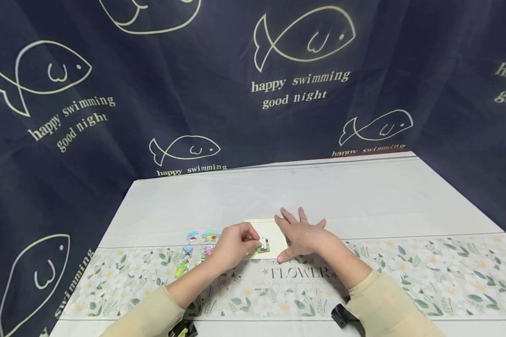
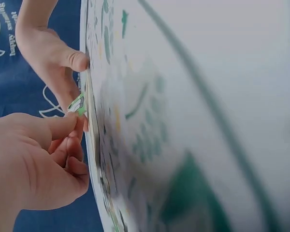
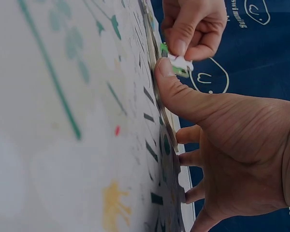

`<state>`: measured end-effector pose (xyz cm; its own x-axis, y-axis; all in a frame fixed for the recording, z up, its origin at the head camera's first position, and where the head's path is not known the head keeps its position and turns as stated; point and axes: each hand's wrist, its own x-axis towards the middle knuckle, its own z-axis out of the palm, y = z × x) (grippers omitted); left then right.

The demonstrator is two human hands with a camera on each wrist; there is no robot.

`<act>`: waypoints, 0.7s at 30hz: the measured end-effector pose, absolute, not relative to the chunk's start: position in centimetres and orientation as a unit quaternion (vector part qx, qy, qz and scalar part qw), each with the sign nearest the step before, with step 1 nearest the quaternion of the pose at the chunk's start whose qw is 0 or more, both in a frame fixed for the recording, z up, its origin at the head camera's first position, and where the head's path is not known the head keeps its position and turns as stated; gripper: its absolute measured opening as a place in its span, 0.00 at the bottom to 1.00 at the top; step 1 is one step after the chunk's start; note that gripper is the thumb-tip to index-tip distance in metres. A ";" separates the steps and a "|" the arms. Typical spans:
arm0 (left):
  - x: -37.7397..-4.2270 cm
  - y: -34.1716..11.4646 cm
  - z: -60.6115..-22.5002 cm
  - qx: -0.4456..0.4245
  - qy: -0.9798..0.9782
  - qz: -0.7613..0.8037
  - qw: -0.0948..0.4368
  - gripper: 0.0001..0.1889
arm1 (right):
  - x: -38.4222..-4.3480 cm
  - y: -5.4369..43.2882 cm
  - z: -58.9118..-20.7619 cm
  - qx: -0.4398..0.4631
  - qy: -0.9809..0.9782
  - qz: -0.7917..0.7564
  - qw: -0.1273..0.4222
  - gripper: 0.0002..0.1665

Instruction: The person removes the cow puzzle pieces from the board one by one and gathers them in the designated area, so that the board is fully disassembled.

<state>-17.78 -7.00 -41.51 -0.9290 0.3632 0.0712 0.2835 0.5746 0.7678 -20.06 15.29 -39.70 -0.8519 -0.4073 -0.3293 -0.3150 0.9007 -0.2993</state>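
Note:
My left hand (image 1: 235, 243) pinches a small green-and-white puzzle piece (image 3: 181, 67) between thumb and forefinger. It holds the piece over the middle of a cream puzzle board (image 1: 267, 227), tilted in the right wrist view, with part of the picture covered by the fingertips. On the board's right side, my right hand (image 1: 302, 234) lies with its fingers spread and straight, thumb (image 3: 166, 67) at the near edge. In the left wrist view the piece (image 2: 77, 105) shows green just past the left fingertips.
Several colourful puzzle pieces (image 1: 187, 253) lie on the table left of the board, partly behind the left forearm. A white cloth with a floral band (image 1: 426, 267) covers the table. Dark blue fish-print curtains (image 1: 236, 117) stand behind and at the sides.

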 end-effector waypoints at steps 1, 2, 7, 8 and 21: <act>-17.7 -7.4 -41.5 0.182 0.886 0.425 0.046 0.06 | -20.1 15.3 -39.7 -0.190 0.955 -0.119 0.194 0.72; -17.7 -7.8 -41.5 0.181 0.885 0.427 0.047 0.05 | -20.1 15.2 -39.7 -0.191 0.955 -0.121 0.193 0.72; -17.3 -10.0 -41.6 0.174 0.883 0.432 0.050 0.03 | -20.1 15.2 -39.6 -0.196 0.953 -0.126 0.192 0.71; -17.2 -10.4 -41.6 0.171 0.884 0.432 0.049 0.03 | -20.1 15.2 -39.6 -0.197 0.953 -0.126 0.192 0.71; -15.3 -14.8 -41.6 0.135 0.908 0.396 0.029 0.07 | -19.7 15.3 -39.3 -0.203 0.951 -0.131 0.194 0.71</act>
<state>-15.25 -14.77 -41.62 -0.9620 0.2674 0.0548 0.2221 0.6502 0.7265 -19.75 15.31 -39.28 -0.8429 -0.4361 -0.3150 -0.3346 0.8835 -0.3278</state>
